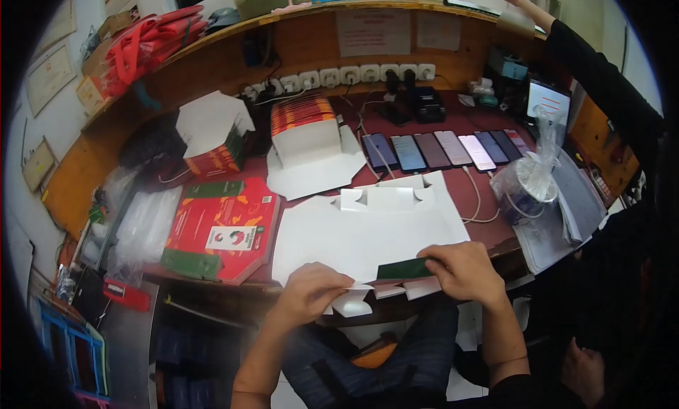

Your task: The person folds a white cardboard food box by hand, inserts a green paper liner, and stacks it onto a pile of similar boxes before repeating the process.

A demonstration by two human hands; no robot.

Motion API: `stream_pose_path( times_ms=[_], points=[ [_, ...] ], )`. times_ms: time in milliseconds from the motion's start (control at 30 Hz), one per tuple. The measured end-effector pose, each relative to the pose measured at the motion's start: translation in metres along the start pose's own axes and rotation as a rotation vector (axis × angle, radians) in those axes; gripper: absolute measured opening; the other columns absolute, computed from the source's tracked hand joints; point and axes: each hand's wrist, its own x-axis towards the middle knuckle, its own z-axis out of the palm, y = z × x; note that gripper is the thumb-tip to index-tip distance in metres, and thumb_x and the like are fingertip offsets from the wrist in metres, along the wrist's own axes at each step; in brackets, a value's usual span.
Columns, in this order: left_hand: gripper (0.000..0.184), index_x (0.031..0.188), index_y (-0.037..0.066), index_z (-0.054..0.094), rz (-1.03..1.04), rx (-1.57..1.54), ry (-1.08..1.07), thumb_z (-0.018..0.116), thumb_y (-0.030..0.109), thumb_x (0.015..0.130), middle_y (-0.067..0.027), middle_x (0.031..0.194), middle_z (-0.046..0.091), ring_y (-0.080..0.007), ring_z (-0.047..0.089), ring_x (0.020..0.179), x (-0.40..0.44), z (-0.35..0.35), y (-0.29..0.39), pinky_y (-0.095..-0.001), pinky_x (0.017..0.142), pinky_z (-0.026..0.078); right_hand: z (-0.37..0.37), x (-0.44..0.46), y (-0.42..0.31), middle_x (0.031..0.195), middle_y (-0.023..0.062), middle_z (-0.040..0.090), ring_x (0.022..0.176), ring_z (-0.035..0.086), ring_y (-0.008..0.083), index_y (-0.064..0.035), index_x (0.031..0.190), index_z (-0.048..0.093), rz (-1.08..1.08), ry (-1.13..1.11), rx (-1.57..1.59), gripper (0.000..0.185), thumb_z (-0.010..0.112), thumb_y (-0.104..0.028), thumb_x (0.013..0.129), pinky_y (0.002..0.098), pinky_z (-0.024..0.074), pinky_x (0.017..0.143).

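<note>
A large white cardboard sheet (368,232), creased and with cut flaps, lies unfolded at the front edge of the desk. My left hand (309,294) pinches a small white flap at its near edge. Further right, my right hand (463,271) grips the end of a folded flap whose raised side is dark green (403,269). The near flaps hang past the desk edge above my lap. Beside the sheet on the left is a stack of flat red and green printed cardboard (223,228).
Behind are a row of phones (445,148), an open white box (308,147) and a part-folded box (212,136). A plastic-wrapped bucket (525,189) stands right. Another person's arm (601,76) reaches over the shelf; another hand (583,370) shows lower right.
</note>
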Motion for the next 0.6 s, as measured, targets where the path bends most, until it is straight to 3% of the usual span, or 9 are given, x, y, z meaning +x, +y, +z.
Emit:
stream_pose_path(
  times_ms=[33,100,200,400,500,600],
  points=[
    [0.017,0.092,0.007,0.073,0.107,0.046,-0.027,0.073,0.001,0.076,-0.0069,0.086,0.071,-0.0232,0.066,0.078,0.003,-0.003,0.002,-0.0320,0.072,0.050,-0.001,0.005,-0.007,0.073,0.0093,0.069,0.071,0.066,0.0320,-0.0117,0.092,0.071,-0.014,-0.005,0.010,0.014,0.063,-0.020,0.085,0.0396,0.0501,0.064],
    [0.012,0.089,0.010,0.072,0.085,0.190,-0.068,0.074,0.008,0.077,-0.0051,0.085,0.071,-0.0244,0.066,0.076,0.006,-0.004,0.018,-0.0331,0.069,0.049,0.003,0.011,-0.019,0.070,0.0091,0.068,0.069,0.066,0.0319,-0.0108,0.089,0.071,0.005,-0.080,-0.195,0.015,0.063,-0.023,0.084,0.0415,0.0496,0.064],
    [0.007,0.084,0.011,0.070,-0.095,0.506,-0.158,0.069,0.017,0.082,-0.0049,0.078,0.069,-0.0242,0.066,0.071,0.012,-0.003,0.038,-0.0357,0.065,0.048,0.014,0.018,-0.028,0.073,0.0097,0.069,0.071,0.067,0.0313,-0.0095,0.085,0.070,-0.085,-0.142,-0.204,0.016,0.062,-0.023,0.083,0.0430,0.0497,0.065],
    [0.009,0.088,0.009,0.070,-0.092,0.349,-0.054,0.071,0.010,0.079,-0.0055,0.082,0.070,-0.0234,0.067,0.073,-0.004,-0.022,0.030,-0.0332,0.067,0.050,0.004,0.020,-0.022,0.079,0.0127,0.069,0.078,0.067,0.0321,-0.0077,0.090,0.068,-0.070,-0.284,-0.205,0.015,0.060,-0.020,0.085,0.0439,0.0499,0.067],
    [0.015,0.090,0.009,0.070,0.061,0.263,-0.014,0.073,0.005,0.076,-0.0044,0.087,0.072,-0.0226,0.068,0.075,-0.021,-0.019,0.017,-0.0322,0.068,0.050,0.009,0.019,-0.014,0.081,0.0152,0.069,0.079,0.067,0.0336,-0.0071,0.093,0.067,-0.028,-0.154,-0.084,0.015,0.060,-0.017,0.085,0.0448,0.0495,0.068],
    [0.017,0.093,0.012,0.069,0.110,0.283,0.025,0.073,0.009,0.078,-0.0019,0.089,0.070,-0.0228,0.065,0.078,-0.030,-0.014,0.016,-0.0342,0.070,0.050,0.020,0.020,-0.011,0.083,0.0159,0.068,0.080,0.066,0.0350,-0.0061,0.093,0.066,0.013,-0.058,0.005,0.013,0.060,-0.015,0.085,0.0454,0.0493,0.071]
  ],
)
